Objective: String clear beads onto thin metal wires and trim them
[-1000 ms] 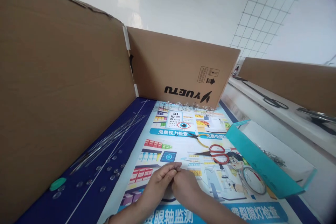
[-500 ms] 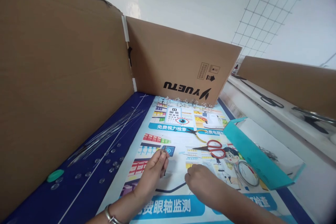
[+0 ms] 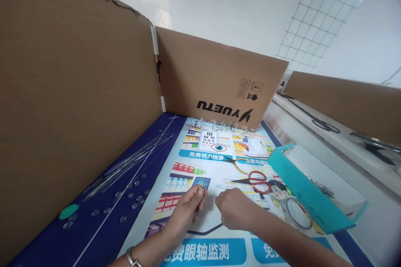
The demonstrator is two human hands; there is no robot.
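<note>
Now a small shiny piece point(image 3: 201, 186) is pinched by the left grip point(image 3: 188, 205) alone, the right grip point(image 3: 235, 208) parted beside it, curled, contents unclear.

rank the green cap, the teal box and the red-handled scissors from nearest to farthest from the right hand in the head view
From the right hand:
1. red-handled scissors, just beyond the hand, slightly right
2. teal box, farther out on the right
3. green cap, across on the far left, past the left hand
</note>
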